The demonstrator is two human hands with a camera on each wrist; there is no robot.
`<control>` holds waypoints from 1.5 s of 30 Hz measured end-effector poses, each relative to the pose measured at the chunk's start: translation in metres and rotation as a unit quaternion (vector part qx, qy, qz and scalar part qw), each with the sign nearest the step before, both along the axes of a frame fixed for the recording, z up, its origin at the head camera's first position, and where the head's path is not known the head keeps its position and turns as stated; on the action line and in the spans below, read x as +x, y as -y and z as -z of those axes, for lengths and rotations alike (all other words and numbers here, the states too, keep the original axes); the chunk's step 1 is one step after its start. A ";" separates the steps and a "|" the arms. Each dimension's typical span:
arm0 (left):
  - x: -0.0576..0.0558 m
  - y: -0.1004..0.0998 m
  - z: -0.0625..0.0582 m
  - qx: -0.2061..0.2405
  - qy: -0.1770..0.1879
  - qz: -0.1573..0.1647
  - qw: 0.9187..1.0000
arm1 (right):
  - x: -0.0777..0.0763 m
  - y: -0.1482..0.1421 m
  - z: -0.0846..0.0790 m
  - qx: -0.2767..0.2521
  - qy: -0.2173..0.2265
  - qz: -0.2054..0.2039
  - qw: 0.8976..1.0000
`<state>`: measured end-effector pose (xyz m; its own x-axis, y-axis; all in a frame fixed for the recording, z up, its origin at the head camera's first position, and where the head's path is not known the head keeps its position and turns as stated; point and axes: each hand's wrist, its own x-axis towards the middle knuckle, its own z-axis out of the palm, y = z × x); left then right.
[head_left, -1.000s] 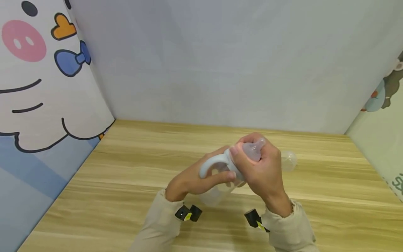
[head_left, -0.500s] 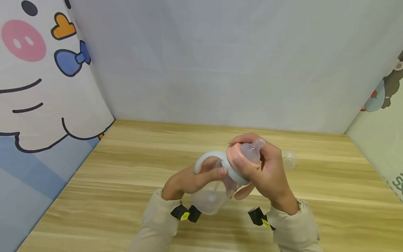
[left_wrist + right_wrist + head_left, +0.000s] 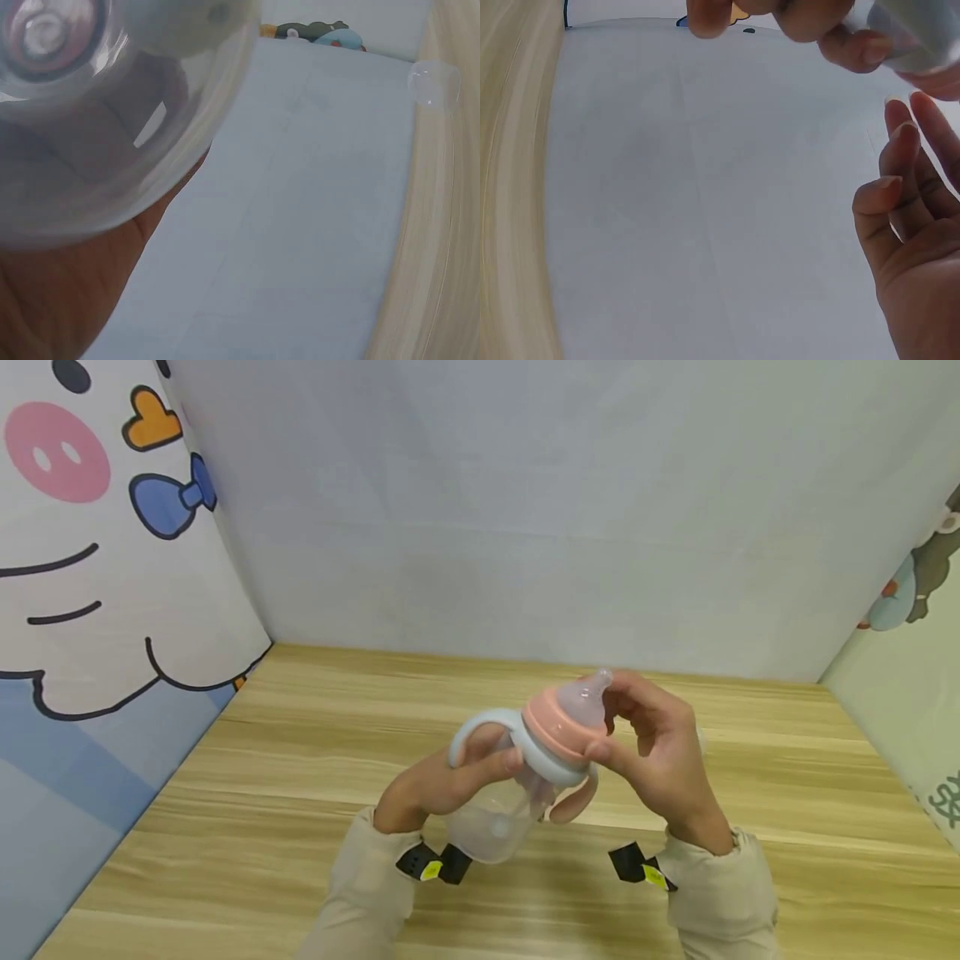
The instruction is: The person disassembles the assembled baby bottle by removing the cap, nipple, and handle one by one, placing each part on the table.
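My left hand (image 3: 450,787) grips a baby bottle (image 3: 491,814) round its upper body, thumb at the neck. The bottle tilts, its teat (image 3: 583,700) pointing up and right. A peach collar (image 3: 558,722) sits above a pale blue ring with two handles, the upper one (image 3: 480,727) blue and the lower one (image 3: 573,802) pinkish. My right hand (image 3: 667,760) is beside the collar, thumb tip right at its edge and fingers partly behind the teat. In the right wrist view its fingers (image 3: 904,157) are loosely bent, just short of the collar.
A clear dome-shaped cap (image 3: 435,84) stands on the wooden table (image 3: 315,735), mostly hidden behind my right hand in the head view. A pale wall (image 3: 525,527) rises behind the table. A cartoon-printed panel (image 3: 112,568) borders the left side.
My right hand has loosened from round the collar and drawn back to the right, baring more of it. The left hand has moved slightly left with the bottle, which now shows more of its body.
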<state>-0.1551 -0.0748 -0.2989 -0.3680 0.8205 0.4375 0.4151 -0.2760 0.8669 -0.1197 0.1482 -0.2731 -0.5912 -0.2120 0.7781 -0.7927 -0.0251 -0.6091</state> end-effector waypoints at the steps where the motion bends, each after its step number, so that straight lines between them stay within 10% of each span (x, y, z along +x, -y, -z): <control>1: 0.000 0.001 0.000 0.005 -0.003 0.000 1.000 | -0.002 -0.001 0.001 -0.004 0.002 -0.004 1.000; 10: 0.000 0.004 0.001 0.010 -0.016 -0.014 1.000 | -0.013 -0.009 0.012 -0.015 0.053 -0.027 0.998; 19: -0.004 -0.002 0.002 0.006 -0.040 -0.104 0.994 | -0.005 -0.008 0.004 -0.011 0.059 -0.010 0.998; 24: -0.005 -0.008 0.006 -0.045 -0.138 -0.207 0.968 | 0.003 0.002 -0.001 0.007 0.103 0.037 0.994; 32: -0.001 -0.012 0.006 -0.170 -0.264 -0.368 0.875 | 0.008 0.026 -0.002 0.043 0.219 0.222 0.949; 37: -0.002 -0.012 0.007 -0.186 -0.275 -0.375 0.865 | 0.008 0.033 -0.001 0.070 0.289 0.241 0.924; 45: -0.002 -0.011 0.009 -0.173 -0.276 -0.355 0.876 | 0.008 0.036 0.000 0.073 0.313 0.252 0.913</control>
